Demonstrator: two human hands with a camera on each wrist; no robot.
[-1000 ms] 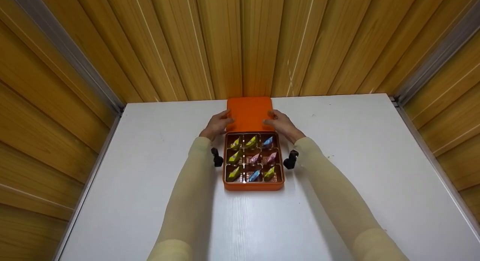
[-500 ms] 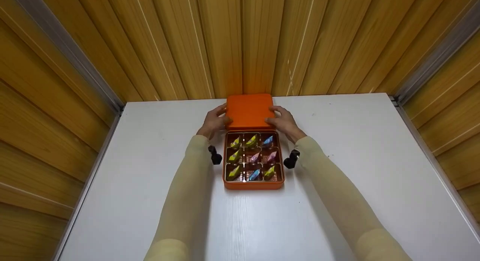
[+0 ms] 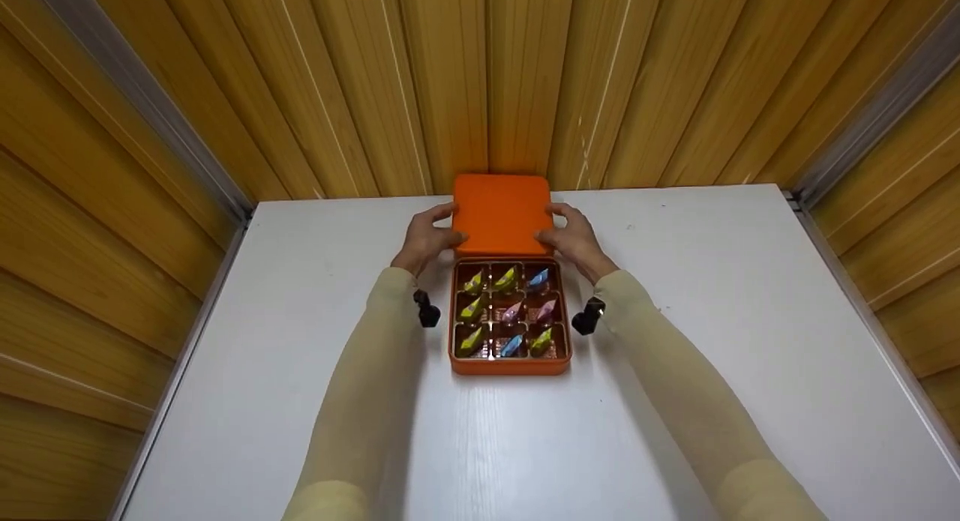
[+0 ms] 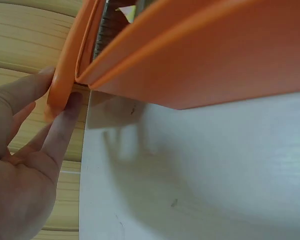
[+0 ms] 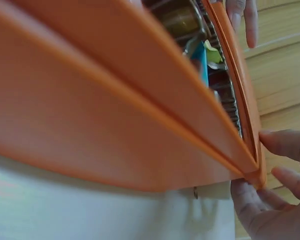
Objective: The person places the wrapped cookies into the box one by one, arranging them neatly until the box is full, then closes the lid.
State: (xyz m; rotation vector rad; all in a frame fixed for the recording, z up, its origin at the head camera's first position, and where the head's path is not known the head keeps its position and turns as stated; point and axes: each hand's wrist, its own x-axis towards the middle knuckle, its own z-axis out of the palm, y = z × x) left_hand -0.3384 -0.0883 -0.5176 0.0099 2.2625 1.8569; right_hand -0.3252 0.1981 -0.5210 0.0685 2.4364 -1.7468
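An orange lid (image 3: 501,214) stands at the back edge of an orange box (image 3: 510,368). My left hand (image 3: 426,241) pinches the lid's left side, thumb on its upper face and fingers at the edge. On the opposite side my right hand (image 3: 574,239) grips it the same way. Both wrist views show thumb and fingers either side of the lid's rim (image 4: 65,75), close against the box's back corners. Inside the box is a divided tray whose compartments hold small foil-wrapped sweets: yellow-green (image 3: 471,341), blue (image 3: 511,346) and pink (image 3: 546,309).
The box sits on a white table (image 3: 300,341) with its back edge near a wall of yellow wood-look panels (image 3: 517,79). Similar panels rise on the left and right. Black wrist devices (image 3: 427,311) flank the box closely.
The lid has risen and shifted slightly toward the back wall, held by both hands, which moved with it. The box and its sweets stay where they were.
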